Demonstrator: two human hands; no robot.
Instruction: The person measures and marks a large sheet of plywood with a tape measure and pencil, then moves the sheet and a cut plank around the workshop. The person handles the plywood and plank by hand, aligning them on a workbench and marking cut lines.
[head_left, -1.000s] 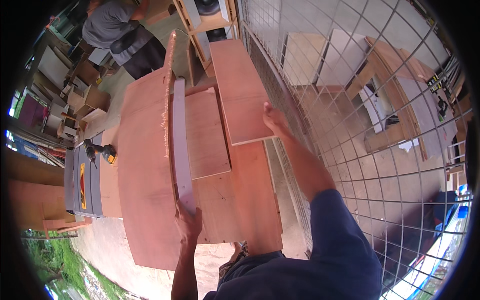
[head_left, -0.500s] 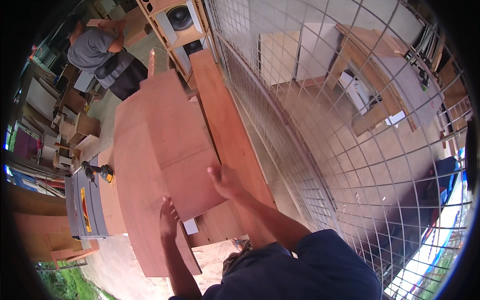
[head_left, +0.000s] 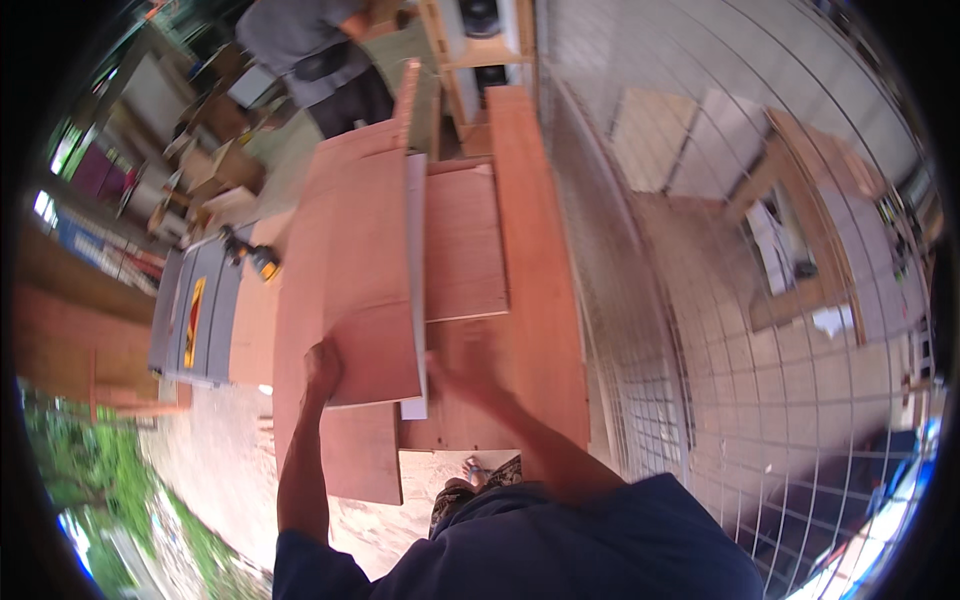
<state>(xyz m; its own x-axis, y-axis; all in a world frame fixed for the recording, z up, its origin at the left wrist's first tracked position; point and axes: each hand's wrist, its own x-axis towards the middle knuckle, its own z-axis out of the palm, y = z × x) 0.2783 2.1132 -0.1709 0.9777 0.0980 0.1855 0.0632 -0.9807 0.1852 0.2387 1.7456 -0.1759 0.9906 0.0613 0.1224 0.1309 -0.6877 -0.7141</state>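
Note:
A short reddish plywood board [head_left: 370, 350] lies over a wider left plywood panel [head_left: 350, 460]. My left hand [head_left: 322, 366] is at that board's left edge near its bottom corner, fingers curled against it. My right hand [head_left: 462, 372] is smeared by motion just beyond the board's right edge; its grip is unclear. A pale strip [head_left: 412, 410] runs beside and partly beneath the short board. To its right lie a smaller inner panel [head_left: 465, 240] and a long orange-red board [head_left: 545, 270].
A cordless drill [head_left: 250, 255] sits left beside a grey table saw [head_left: 195, 310]. A wire mesh fence [head_left: 640, 300] lines my right. A co-worker [head_left: 310, 55] stands ahead, left of a speaker cabinet [head_left: 480, 40]. Stacked offcuts and boxes [head_left: 220, 165] lie back left.
The short board has moved from the right side onto the left panel, partly covering the pale strip. My left hand has left the strip for the board; my right hand has come off the board's edge.

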